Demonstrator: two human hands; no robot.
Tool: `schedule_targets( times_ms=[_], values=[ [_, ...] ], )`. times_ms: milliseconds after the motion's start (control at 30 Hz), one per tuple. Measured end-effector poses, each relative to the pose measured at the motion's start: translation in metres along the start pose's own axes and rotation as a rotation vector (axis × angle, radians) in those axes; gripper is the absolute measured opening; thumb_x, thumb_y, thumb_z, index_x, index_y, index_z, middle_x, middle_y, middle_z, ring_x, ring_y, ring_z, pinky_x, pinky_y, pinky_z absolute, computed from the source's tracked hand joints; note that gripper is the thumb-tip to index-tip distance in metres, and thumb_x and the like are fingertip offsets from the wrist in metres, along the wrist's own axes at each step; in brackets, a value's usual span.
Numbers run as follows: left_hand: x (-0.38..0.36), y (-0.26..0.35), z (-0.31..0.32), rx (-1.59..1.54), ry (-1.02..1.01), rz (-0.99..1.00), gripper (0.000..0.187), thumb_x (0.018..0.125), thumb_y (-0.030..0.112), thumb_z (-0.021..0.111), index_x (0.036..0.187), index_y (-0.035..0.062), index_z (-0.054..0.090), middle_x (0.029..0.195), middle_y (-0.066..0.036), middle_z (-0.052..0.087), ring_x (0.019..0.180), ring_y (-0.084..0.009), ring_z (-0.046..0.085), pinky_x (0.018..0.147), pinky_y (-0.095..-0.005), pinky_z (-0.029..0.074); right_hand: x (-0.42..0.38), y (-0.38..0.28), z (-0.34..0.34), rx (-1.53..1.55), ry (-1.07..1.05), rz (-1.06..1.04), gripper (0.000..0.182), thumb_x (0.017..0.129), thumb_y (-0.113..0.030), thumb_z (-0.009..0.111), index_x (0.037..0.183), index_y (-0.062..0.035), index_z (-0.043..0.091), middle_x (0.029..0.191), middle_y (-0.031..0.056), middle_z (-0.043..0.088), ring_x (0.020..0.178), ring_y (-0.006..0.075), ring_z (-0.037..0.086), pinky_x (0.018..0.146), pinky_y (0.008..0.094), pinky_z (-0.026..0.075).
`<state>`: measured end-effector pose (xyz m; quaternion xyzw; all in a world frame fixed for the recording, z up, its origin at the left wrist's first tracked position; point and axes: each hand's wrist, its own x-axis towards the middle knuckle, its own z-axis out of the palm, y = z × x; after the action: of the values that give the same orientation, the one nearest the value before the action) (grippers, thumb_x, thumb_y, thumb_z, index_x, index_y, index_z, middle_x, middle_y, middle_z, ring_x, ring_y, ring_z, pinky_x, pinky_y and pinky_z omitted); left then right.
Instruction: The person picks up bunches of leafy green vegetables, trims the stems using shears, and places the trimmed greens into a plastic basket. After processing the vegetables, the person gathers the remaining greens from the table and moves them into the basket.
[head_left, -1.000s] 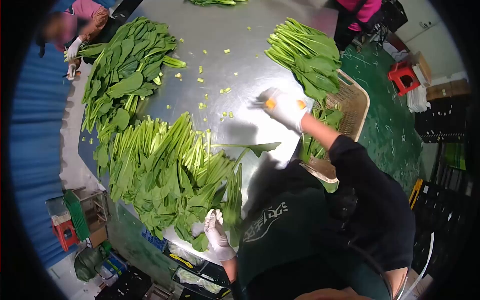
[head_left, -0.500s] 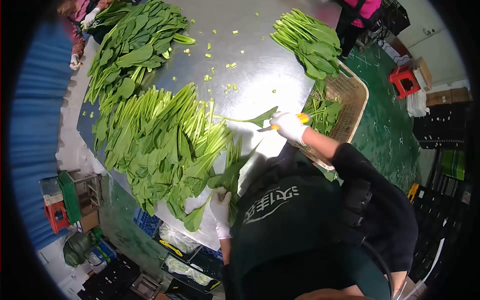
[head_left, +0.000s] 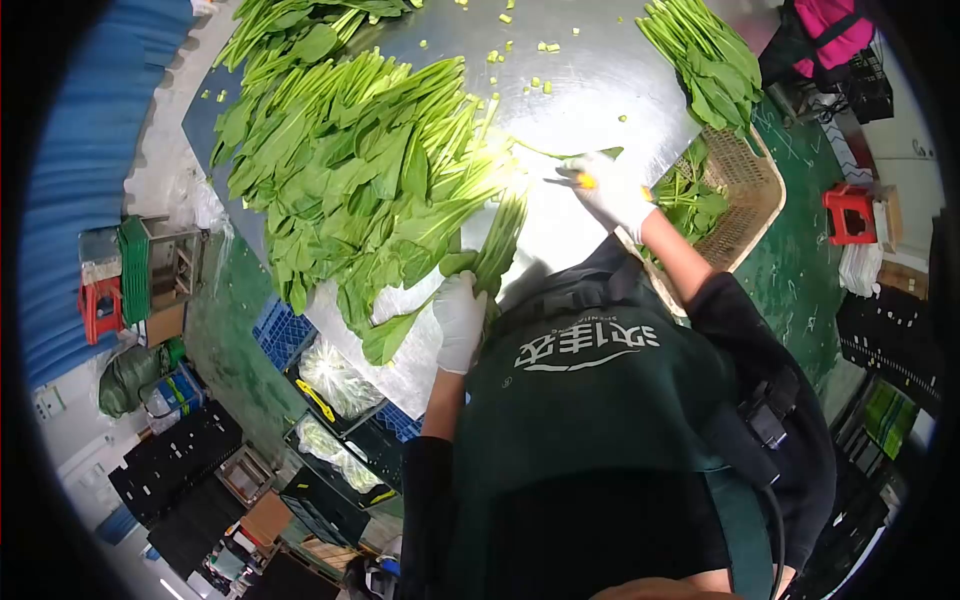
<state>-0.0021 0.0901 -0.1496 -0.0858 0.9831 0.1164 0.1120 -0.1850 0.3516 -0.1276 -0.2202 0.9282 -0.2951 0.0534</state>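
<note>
My left hand (head_left: 458, 322), in a white glove, is closed around the leafy end of a small bunch of greens (head_left: 503, 238) near the table's front edge. The stems of that bunch point away from me. In my gloved right hand (head_left: 615, 195) is a small knife (head_left: 566, 180) with a yellow-orange handle, its blade pointing left. Just beyond the knife lies a single loose leaf stalk (head_left: 545, 150), partly hidden by the right hand. A large heap of leafy greens (head_left: 340, 170) spreads to the left, its pale cut stems towards the middle.
A metal table (head_left: 580, 85) carries scattered stem pieces (head_left: 545, 47) and another bunch of greens (head_left: 705, 65) at far right. A beige plastic basket (head_left: 765, 190) with loose leaves stands at the right edge. Crates (head_left: 340, 440) with bagged vegetables sit below left; a red stool (head_left: 850, 212) stands at right.
The whole view has shifted, with the table now higher in it. My left hand has moved forward and its greens now lie straighter, stems forward. My right hand still holds the knife.
</note>
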Motion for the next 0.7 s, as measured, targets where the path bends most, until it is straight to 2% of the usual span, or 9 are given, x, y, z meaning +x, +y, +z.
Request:
schedule_targets(
  times_ms=[167, 233, 267, 333, 367, 433, 567, 633, 700],
  values=[
    [0.001, -0.033, -0.010, 0.013, 0.030, 0.006, 0.031, 0.070, 0.024, 0.071, 0.094, 0.0116, 0.057, 0.084, -0.009, 0.057, 0.083, -0.0275, 0.058, 0.071, -0.0388, 0.047, 0.031, -0.019, 0.058, -0.059, -0.123, -0.080, 0.018, 0.080, -0.012, 0.057, 0.096, -0.0093, 0.066, 0.092, 0.0139, 0.063, 0.093, 0.0313, 0.059, 0.082, 0.0397, 0.046],
    [-0.005, -0.036, -0.026, -0.039, 0.293, -0.059, 0.029, 0.069, 0.017, 0.070, 0.094, 0.0080, 0.059, 0.085, -0.011, 0.058, 0.086, -0.0312, 0.056, 0.074, -0.0425, 0.045, 0.029, -0.011, 0.057, -0.190, -0.265, -0.287, 0.019, 0.079, -0.014, 0.060, 0.097, -0.0077, 0.064, 0.092, 0.0162, 0.063, 0.092, 0.0316, 0.059, 0.082, 0.0378, 0.047],
    [-0.006, -0.033, -0.036, -0.103, 0.356, -0.088, 0.027, 0.071, 0.014, 0.068, 0.096, 0.0062, 0.061, 0.088, -0.012, 0.060, 0.091, -0.0311, 0.056, 0.078, -0.0422, 0.044, 0.027, 0.005, 0.068, -0.194, -0.268, -0.289, 0.019, 0.079, -0.014, 0.060, 0.097, -0.0077, 0.064, 0.092, 0.0162, 0.063, 0.092, 0.0316, 0.059, 0.082, 0.0378, 0.047],
    [0.000, -0.017, -0.056, -0.187, 0.433, -0.035, 0.026, 0.073, 0.016, 0.068, 0.096, 0.0074, 0.062, 0.093, -0.012, 0.060, 0.093, -0.0307, 0.055, 0.080, -0.0414, 0.044, 0.019, 0.025, 0.085, 0.592, -0.352, -0.004, 0.027, 0.080, -0.018, 0.062, 0.104, -0.0070, 0.062, 0.094, 0.0154, 0.063, 0.091, 0.0289, 0.060, 0.082, 0.0350, 0.046],
    [0.005, -0.008, -0.063, -0.262, 0.515, 0.017, 0.024, 0.074, 0.017, 0.068, 0.096, 0.0086, 0.063, 0.097, -0.012, 0.061, 0.095, -0.0302, 0.055, 0.082, -0.0406, 0.045, 0.012, 0.022, 0.076, 0.586, -0.364, -0.002, 0.027, 0.080, -0.018, 0.062, 0.104, -0.0070, 0.062, 0.094, 0.0154, 0.063, 0.091, 0.0289, 0.060, 0.082, 0.0350, 0.046],
    [0.024, 0.016, -0.066, -0.499, 0.450, 0.164, 0.022, 0.075, 0.014, 0.066, 0.096, 0.0077, 0.063, 0.098, -0.011, 0.062, 0.094, -0.0311, 0.056, 0.082, -0.0404, 0.044, 0.005, -0.060, -0.004, 0.366, -0.366, 0.141, 0.018, 0.085, -0.022, 0.060, 0.096, -0.0076, 0.061, 0.086, 0.0077, 0.060, 0.080, 0.0182, 0.057, 0.074, 0.0307, 0.046],
    [0.069, 0.051, -0.034, -0.511, 0.390, 0.382, 0.020, 0.069, 0.015, 0.068, 0.086, 0.0092, 0.061, 0.084, -0.010, 0.059, 0.086, -0.0308, 0.056, 0.075, -0.0426, 0.044, -0.002, -0.064, -0.005, 0.320, -0.261, -0.011, 0.022, 0.085, -0.024, 0.062, 0.097, -0.0058, 0.061, 0.087, 0.0076, 0.062, 0.081, 0.0185, 0.058, 0.075, 0.0303, 0.046],
    [0.074, 0.058, -0.034, -0.476, 0.398, 0.361, 0.020, 0.069, 0.014, 0.069, 0.087, 0.0077, 0.062, 0.083, -0.011, 0.061, 0.081, -0.0287, 0.059, 0.072, -0.0396, 0.046, -0.006, -0.060, -0.001, 0.364, -0.115, -0.038, 0.024, 0.084, -0.024, 0.063, 0.099, -0.0050, 0.061, 0.089, 0.0074, 0.062, 0.082, 0.0184, 0.058, 0.076, 0.0305, 0.046],
    [0.077, 0.064, -0.037, -0.436, 0.403, 0.337, 0.021, 0.069, 0.014, 0.070, 0.088, 0.0062, 0.064, 0.082, -0.011, 0.063, 0.076, -0.0266, 0.061, 0.069, -0.0367, 0.048, -0.008, -0.041, 0.016, 0.328, -0.148, 0.080, 0.026, 0.084, -0.024, 0.063, 0.103, -0.0058, 0.061, 0.093, 0.0086, 0.062, 0.084, 0.0202, 0.058, 0.078, 0.0312, 0.046]
  ],
)
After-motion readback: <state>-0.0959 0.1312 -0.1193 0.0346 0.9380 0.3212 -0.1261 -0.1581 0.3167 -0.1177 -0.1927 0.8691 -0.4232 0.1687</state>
